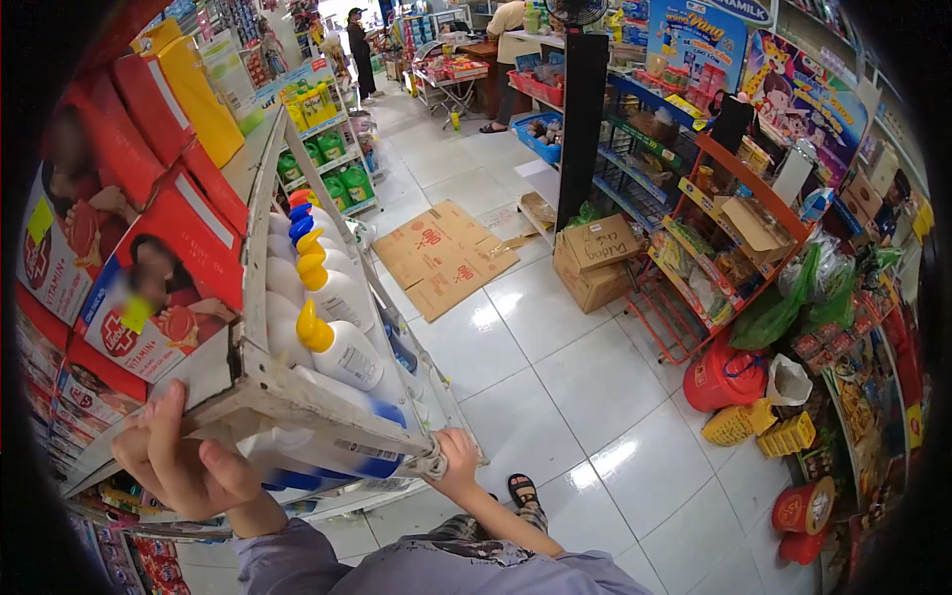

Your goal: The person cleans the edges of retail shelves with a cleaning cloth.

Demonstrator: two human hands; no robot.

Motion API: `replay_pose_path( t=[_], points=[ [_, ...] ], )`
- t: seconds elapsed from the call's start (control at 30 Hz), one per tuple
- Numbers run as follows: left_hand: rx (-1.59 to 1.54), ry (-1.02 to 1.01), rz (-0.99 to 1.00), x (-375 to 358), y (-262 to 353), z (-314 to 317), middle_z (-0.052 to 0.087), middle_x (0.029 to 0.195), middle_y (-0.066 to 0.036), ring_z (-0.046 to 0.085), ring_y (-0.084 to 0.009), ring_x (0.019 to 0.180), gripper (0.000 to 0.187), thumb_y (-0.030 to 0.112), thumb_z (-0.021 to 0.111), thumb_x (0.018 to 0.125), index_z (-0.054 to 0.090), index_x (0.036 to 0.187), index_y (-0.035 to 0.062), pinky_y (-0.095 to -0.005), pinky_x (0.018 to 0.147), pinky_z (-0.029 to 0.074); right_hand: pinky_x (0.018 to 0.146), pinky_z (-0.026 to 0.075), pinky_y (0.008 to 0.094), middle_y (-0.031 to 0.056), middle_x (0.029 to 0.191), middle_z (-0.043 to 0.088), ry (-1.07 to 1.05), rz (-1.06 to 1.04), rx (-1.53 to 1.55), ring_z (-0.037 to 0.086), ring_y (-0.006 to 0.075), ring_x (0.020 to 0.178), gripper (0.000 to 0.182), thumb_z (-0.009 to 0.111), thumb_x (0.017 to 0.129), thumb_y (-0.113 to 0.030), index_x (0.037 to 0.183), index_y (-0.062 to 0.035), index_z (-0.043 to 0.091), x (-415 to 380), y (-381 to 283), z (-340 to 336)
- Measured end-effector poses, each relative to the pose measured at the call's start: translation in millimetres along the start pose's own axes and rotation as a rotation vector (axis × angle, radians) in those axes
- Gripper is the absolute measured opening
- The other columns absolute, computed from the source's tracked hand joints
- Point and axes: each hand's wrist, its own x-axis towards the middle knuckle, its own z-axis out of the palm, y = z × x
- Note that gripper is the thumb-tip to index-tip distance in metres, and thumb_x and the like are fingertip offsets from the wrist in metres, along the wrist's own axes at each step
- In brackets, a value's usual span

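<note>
My left hand [183,461] is at the lower left, its fingers up against the edge of a worn white metal shelf [283,397]. Lower down, my right hand [456,461] is closed round the shelf's post, at a spot wrapped with cord. Red soap boxes [164,288] are stacked on the shelf above my left hand. White bottles [347,357] with yellow, blue and red caps stand in a row on the side rack, between and beyond my hands.
Flattened cardboard [446,253] lies on the tiled floor ahead. Closed cartons [595,263] stand beside a black post. At right are a red wire rack [684,268], a red bucket [724,377] and yellow baskets [739,423]. Two people are in the background.
</note>
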Motion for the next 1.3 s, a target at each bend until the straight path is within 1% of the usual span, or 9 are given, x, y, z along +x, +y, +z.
replay_pose_path(
  t=[0.23, 0.9, 0.97, 1.03, 1.07, 1.13, 1.2, 1.23, 1.3],
  points=[
    [-0.020, 0.046, -0.024, -4.5, -1.4, 2.5, 0.044, 0.070, -0.009, 0.039, -0.0191, 0.067, 0.038, 0.027, 0.040, 0.071, 0.057, 0.086, -0.0042, -0.0302, 0.066, 0.033, 0.057, 0.033, 0.0343, 0.0107, 0.075, 0.046, 0.054, -0.117, 0.069, 0.044, 0.0273, 0.068, 0.039, 0.063, 0.055, -0.028, 0.080, -0.0015, 0.051, -2.6, 19.7, 12.9],
    [0.048, 0.028, -0.009, -3.3, 0.1, -0.2, 0.046, 0.074, -0.011, 0.039, -0.0229, 0.073, 0.037, 0.026, 0.039, 0.071, 0.055, 0.085, -0.0048, -0.0348, 0.073, 0.031, 0.063, 0.031, 0.0343, 0.0095, 0.079, 0.051, 0.017, -0.138, 0.108, 0.047, 0.0260, 0.072, 0.031, 0.060, 0.056, -0.022, 0.079, -0.0036, 0.053, -6.5, 31.9, 16.2],
    [0.069, 0.003, 0.102, 2.8, 2.0, -1.2, 0.046, 0.073, -0.011, 0.042, -0.0190, 0.065, 0.036, 0.023, 0.037, 0.075, 0.055, 0.087, -0.0066, -0.0303, 0.061, 0.035, 0.064, 0.031, 0.0343, 0.0096, 0.080, 0.051, 0.029, -0.139, 0.103, 0.047, 0.0262, 0.072, 0.032, 0.060, 0.056, -0.023, 0.080, -0.0035, 0.053, -3.7, 32.8, 15.4],
    [-0.047, 0.040, -0.151, 4.3, 18.9, -2.3, 0.048, 0.078, -0.014, 0.045, -0.0208, 0.068, 0.038, 0.022, 0.035, 0.076, 0.053, 0.090, -0.0081, -0.0308, 0.064, 0.035, 0.065, 0.031, 0.0345, 0.0105, 0.081, 0.051, 0.020, -0.146, 0.149, 0.046, 0.0274, 0.074, 0.033, 0.061, 0.056, -0.024, 0.080, -0.0031, 0.052, -6.1, 33.7, 16.9],
    [-0.175, 0.211, -0.203, 4.8, 26.5, 5.9, 0.049, 0.085, -0.018, 0.047, -0.0240, 0.074, 0.041, 0.021, 0.034, 0.076, 0.049, 0.095, -0.0120, -0.0318, 0.068, 0.036, 0.065, 0.031, 0.0345, 0.0105, 0.081, 0.051, 0.021, -0.129, 0.152, 0.046, 0.0274, 0.074, 0.033, 0.061, 0.056, -0.024, 0.080, -0.0031, 0.052, -4.8, 34.6, 19.0],
    [-0.335, 0.428, -0.080, 10.2, 54.3, 14.2, 0.044, 0.101, -0.026, 0.046, -0.0305, 0.090, 0.047, 0.019, 0.032, 0.077, 0.033, 0.108, -0.0169, -0.0354, 0.081, 0.036, 0.062, 0.034, 0.0377, 0.0143, 0.080, 0.049, -0.055, -0.151, 0.146, 0.046, 0.0307, 0.072, 0.038, 0.064, 0.052, -0.021, 0.080, -0.0007, 0.050, -8.7, 38.7, 15.6],
    [-1.160, 0.643, -0.296, 14.2, 116.8, 15.8, 0.042, 0.104, -0.028, 0.045, -0.0296, 0.092, 0.058, 0.022, 0.034, 0.077, 0.014, 0.118, -0.0135, -0.0381, 0.086, 0.031, 0.062, 0.033, 0.0375, 0.0137, 0.080, 0.049, -0.105, -0.142, 0.162, 0.046, 0.0300, 0.073, 0.037, 0.065, 0.052, -0.020, 0.080, -0.0012, 0.050, -0.1, 33.6, 6.0],
    [-1.139, 0.640, -0.300, 19.1, 124.5, 14.7, 0.042, 0.104, -0.028, 0.045, -0.0296, 0.092, 0.058, 0.022, 0.034, 0.077, 0.014, 0.118, -0.0135, -0.0381, 0.086, 0.031, 0.063, 0.033, 0.0372, 0.0130, 0.079, 0.049, -0.124, -0.145, 0.185, 0.046, 0.0293, 0.073, 0.036, 0.065, 0.052, -0.019, 0.080, -0.0017, 0.050, 4.7, 28.3, 4.8],
    [-1.515, 0.313, -0.124, 28.3, 135.8, 12.7, 0.045, 0.101, -0.025, 0.047, -0.0305, 0.089, 0.053, 0.023, 0.038, 0.076, 0.023, 0.113, -0.0123, -0.0381, 0.081, 0.034, 0.064, 0.032, 0.0365, 0.0122, 0.079, 0.049, -0.195, -0.131, 0.191, 0.045, 0.0280, 0.074, 0.036, 0.065, 0.051, -0.020, 0.079, -0.0022, 0.050, 8.8, 21.9, 0.3]
  ],
)
